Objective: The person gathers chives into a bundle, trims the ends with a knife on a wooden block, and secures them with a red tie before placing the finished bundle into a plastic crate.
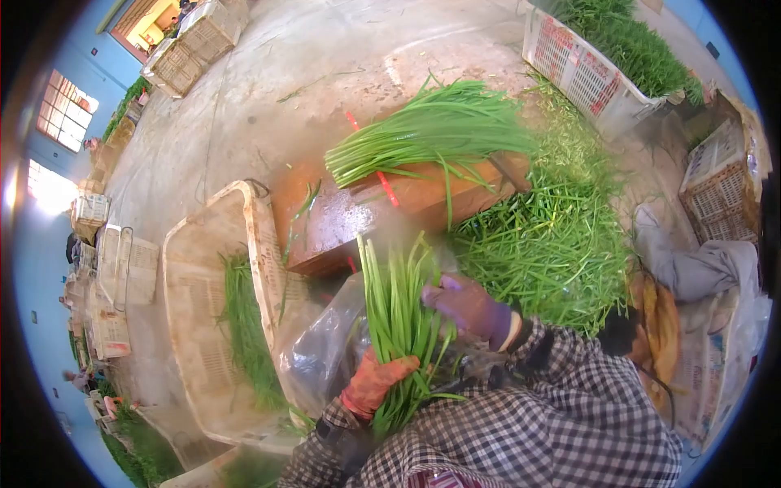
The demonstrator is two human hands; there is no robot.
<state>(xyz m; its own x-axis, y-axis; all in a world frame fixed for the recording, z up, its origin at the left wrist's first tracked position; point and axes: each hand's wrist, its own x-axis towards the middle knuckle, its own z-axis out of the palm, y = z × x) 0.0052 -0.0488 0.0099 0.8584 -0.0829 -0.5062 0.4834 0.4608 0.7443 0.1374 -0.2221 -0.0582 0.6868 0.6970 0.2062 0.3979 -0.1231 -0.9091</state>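
Observation:
My left hand (pixel 378 382), in an orange-red glove, is wrapped round the lower part of a bunch of garlic chives (pixel 392 301). The pale cut ends of this bunch point up and away from me. At the bunch's right side my right hand (pixel 465 307), in a purple glove, has its fingers curled in; what they pinch, if anything, is hidden. Beyond the hands, a larger bundle of chives (pixel 431 126) lies across a wet brown wooden bench (pixel 333 220). A red strip (pixel 387 189) runs under that bundle. Clear plastic (pixel 325 346) covers the lap area.
A dirty white crate (pixel 175 301) holding some greens stands at my left. Loose leaves (pixel 553 252) are heaped on the floor to the right. A crate full of greens (pixel 582 77) stands at the back right, with another crate (pixel 716 183) nearer. More crates (pixel 195 41) line the far left.

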